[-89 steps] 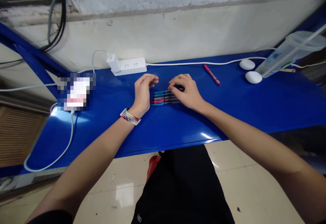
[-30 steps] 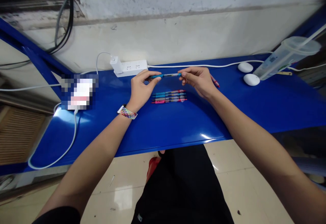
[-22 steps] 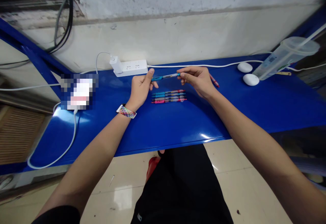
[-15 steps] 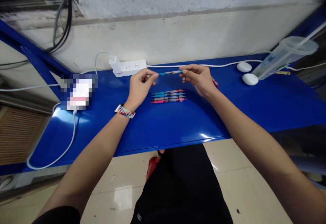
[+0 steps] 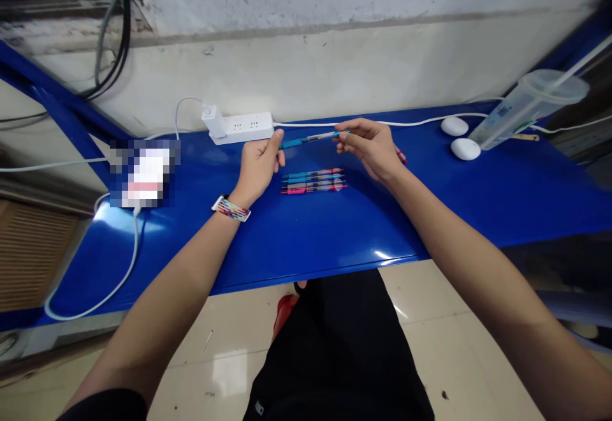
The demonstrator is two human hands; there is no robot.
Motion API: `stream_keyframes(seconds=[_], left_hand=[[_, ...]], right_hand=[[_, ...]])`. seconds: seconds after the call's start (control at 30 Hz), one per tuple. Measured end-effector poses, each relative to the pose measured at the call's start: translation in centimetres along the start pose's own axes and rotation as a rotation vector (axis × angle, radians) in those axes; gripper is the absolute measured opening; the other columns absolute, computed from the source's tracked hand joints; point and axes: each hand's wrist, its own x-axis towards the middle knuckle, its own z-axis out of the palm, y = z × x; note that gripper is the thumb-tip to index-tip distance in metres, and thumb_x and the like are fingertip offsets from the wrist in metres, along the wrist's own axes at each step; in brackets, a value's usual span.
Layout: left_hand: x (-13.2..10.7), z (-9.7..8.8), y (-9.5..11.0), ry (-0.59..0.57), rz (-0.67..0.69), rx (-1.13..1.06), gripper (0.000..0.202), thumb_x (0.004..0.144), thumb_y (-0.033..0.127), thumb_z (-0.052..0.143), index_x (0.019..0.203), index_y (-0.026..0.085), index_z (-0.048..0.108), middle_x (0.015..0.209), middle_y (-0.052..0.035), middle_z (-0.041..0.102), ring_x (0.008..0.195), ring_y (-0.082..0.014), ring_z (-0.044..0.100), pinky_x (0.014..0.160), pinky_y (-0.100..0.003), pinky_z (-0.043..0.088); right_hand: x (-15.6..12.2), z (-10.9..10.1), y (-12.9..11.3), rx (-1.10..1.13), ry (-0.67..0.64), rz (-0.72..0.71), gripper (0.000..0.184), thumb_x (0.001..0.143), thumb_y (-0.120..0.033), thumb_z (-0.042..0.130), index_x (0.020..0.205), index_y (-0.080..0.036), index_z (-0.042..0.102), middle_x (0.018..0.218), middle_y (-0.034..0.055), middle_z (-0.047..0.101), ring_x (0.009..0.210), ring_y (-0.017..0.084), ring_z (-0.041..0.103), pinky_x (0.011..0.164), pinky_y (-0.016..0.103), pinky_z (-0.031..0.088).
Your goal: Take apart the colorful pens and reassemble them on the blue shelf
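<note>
A blue ballpoint pen (image 5: pixel 310 138) with a clear barrel is held level above the table between my two hands. My left hand (image 5: pixel 257 164) is closed around its blue left end, with the thumb raised at the tip of that end. At the other end, the fingers of my right hand (image 5: pixel 370 145) pinch the pen's tip. Below it, several blue and red pens (image 5: pixel 313 182) lie side by side in a row. Part of a red pen (image 5: pixel 400 154) shows behind my right wrist; the rest is hidden.
On the blue table (image 5: pixel 306 242) a white power strip (image 5: pixel 246 126) stands against the wall. A blurred-out phone-like device (image 5: pixel 146 175) with a white cable is at left. Two white rounded objects (image 5: pixel 465 148) and a clear plastic cup (image 5: pixel 514 111) with a straw stand at right.
My left thumb has lifted and my left fingers have curled around the pen's left end. The pen now slants slightly, its left end lower. My right hand keeps its pinch.
</note>
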Motion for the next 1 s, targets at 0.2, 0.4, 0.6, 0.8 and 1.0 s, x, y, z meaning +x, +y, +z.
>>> stream_keyframes(seconds=[0.2,0.4,0.6,0.8,1.0], left_hand=[[0.6,0.1,-0.2,0.084,0.031,-0.065,0.048,0.105,0.057,0.074,0.070,0.024,0.072,0.063,-0.0014,0.069,0.065,-0.0151,0.068,0.069,-0.030,0.057],[0.9,0.0,-0.9,0.117,-0.023,-0.173,0.014,0.097,0.038,0.086,0.100,0.025,0.082,0.090,-0.0044,0.082,0.084,-0.0161,0.079,0.079,-0.028,0.064],[0.9,-0.2,-1.3,0.126,-0.020,-0.177,0.014,0.096,0.035,0.087,0.106,0.025,0.085,0.093,-0.0057,0.084,0.087,-0.0172,0.081,0.079,-0.028,0.065],[1.0,0.1,-1.4,0.136,-0.031,-0.199,0.015,0.099,0.039,0.084,0.103,0.025,0.085,0.096,-0.0071,0.086,0.087,-0.0171,0.081,0.078,-0.029,0.065],[1.1,0.2,-1.3,0.157,-0.030,-0.193,0.015,0.100,0.038,0.083,0.094,0.025,0.086,0.087,-0.0055,0.084,0.081,-0.0150,0.079,0.078,-0.028,0.065]], right_hand=[[-0.3,0.3,-1.0,0.021,0.038,0.072,0.018,0.085,-0.033,0.093,0.098,-0.024,0.084,0.089,0.0038,0.077,0.079,0.018,0.072,0.081,0.037,0.067],[0.3,-0.2,-0.8,0.089,0.124,0.151,0.007,0.087,-0.024,0.084,0.093,-0.023,0.080,0.084,0.0036,0.075,0.075,0.016,0.070,0.078,0.033,0.065],[0.4,-0.4,-0.6,0.139,0.190,0.198,0.007,0.085,-0.018,0.074,0.090,-0.021,0.078,0.079,0.0025,0.074,0.070,0.014,0.067,0.072,0.027,0.062],[0.6,-0.7,-0.4,0.145,0.221,0.209,0.006,0.081,-0.021,0.074,0.086,-0.021,0.077,0.079,0.0034,0.073,0.068,0.014,0.064,0.068,0.027,0.060],[0.8,-1.1,0.0,0.154,0.234,0.192,0.007,0.078,-0.025,0.075,0.084,-0.022,0.076,0.079,0.0038,0.071,0.068,0.015,0.062,0.067,0.029,0.059]])
